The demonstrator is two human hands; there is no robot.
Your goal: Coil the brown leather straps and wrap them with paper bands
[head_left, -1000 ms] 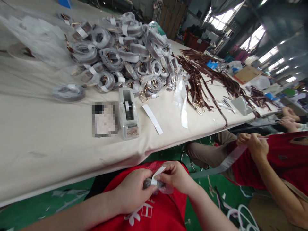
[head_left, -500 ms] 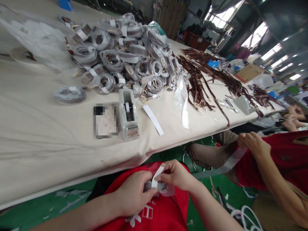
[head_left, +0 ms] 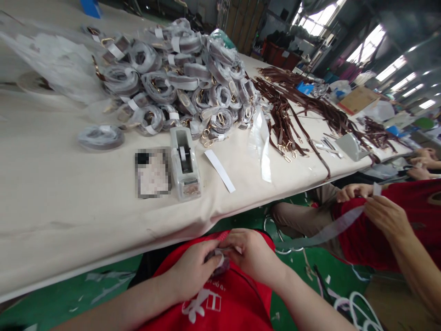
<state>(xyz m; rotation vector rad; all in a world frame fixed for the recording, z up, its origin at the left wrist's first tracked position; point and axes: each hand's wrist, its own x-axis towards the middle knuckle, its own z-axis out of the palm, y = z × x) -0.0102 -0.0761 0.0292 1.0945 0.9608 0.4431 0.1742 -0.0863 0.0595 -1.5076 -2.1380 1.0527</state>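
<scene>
In front of my red apron, my left hand (head_left: 195, 269) grips a small coiled strap (head_left: 222, 267) in grey, see-through wrap. A white paper strip (head_left: 218, 253) bends over the coil, under my left thumb. My right hand (head_left: 255, 257) is closed at the coil's upper right side, its fingers pinching the strip's end. Most of the coil is hidden by my fingers. On the table above my hands lie another white strip (head_left: 220, 171) and a grey tape dispenser (head_left: 185, 163).
A heap of wrapped coiled straps (head_left: 179, 78) covers the table's middle, with one coil (head_left: 101, 137) apart. Brown straps (head_left: 282, 119) with gold clasps lie to the right. A pixelated object (head_left: 152, 174) sits beside the dispenser. At right, a co-worker's hands (head_left: 382, 207) hold a translucent band.
My right hand has brought the raised end of the white strip down and around the coil. The co-worker's hands have moved apart and shifted right.
</scene>
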